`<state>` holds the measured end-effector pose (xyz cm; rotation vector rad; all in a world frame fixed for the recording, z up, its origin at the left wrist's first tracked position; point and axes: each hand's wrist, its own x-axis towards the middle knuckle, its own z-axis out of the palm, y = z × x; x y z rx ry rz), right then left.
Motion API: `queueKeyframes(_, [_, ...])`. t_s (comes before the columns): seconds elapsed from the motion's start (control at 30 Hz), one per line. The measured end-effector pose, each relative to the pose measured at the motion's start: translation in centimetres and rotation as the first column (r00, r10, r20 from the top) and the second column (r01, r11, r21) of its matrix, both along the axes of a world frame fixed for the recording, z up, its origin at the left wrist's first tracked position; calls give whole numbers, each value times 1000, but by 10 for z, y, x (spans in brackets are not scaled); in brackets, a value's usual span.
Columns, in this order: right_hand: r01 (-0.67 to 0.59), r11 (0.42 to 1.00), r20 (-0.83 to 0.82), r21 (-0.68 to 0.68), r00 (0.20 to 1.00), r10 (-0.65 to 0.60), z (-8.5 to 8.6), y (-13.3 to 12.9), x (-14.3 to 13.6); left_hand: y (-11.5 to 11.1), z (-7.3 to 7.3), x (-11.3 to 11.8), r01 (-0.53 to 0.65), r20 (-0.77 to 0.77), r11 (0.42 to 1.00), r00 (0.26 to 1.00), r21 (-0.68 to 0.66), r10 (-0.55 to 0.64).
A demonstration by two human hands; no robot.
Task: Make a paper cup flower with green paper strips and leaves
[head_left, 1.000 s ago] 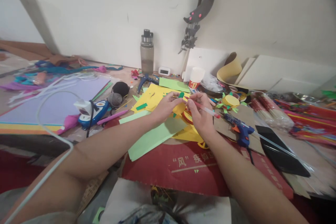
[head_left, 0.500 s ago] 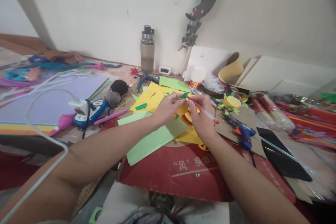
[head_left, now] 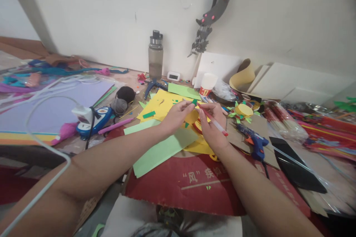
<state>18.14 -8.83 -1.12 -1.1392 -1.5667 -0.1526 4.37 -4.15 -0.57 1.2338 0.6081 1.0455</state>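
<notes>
My left hand (head_left: 178, 115) pinches a small yellow paper piece (head_left: 191, 117) with green bits on it, over the yellow sheets (head_left: 158, 100). Beside it, my right hand (head_left: 213, 124) is closed around a red pen with a clear barrel (head_left: 215, 121), its red end pointing down to the right. The pen's other end is close to a green bit (head_left: 194, 102) at my left fingertips. Whether the two touch I cannot tell. Light green sheets (head_left: 164, 148) lie beneath my hands on a red cardboard (head_left: 183, 192).
A blue glue gun (head_left: 257, 146) and a yellow-green paper piece (head_left: 244, 110) lie at the right. Behind stand a bottle (head_left: 155, 57) and a paper cup (head_left: 207, 83). A blue power strip (head_left: 94, 123) with a white cable is at the left, a black tablet-like slab (head_left: 299, 166) at the right.
The view has shifted slightly. Both hands remain together; the pen is tilted more steeply, and my left fingers are a little farther from my right ones.
</notes>
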Motion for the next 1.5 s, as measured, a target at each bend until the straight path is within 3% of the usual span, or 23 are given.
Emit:
queueKeyframes(0.23, [7, 1000, 20, -1, 1000, -6, 1, -1, 0, -1, 3, 0, 6, 37, 995, 999, -95, -2])
queueKeyframes(1.5, [26, 1000, 14, -13, 1000, -26, 4, -3, -1, 1, 0, 0, 31, 50, 999, 998, -25, -30])
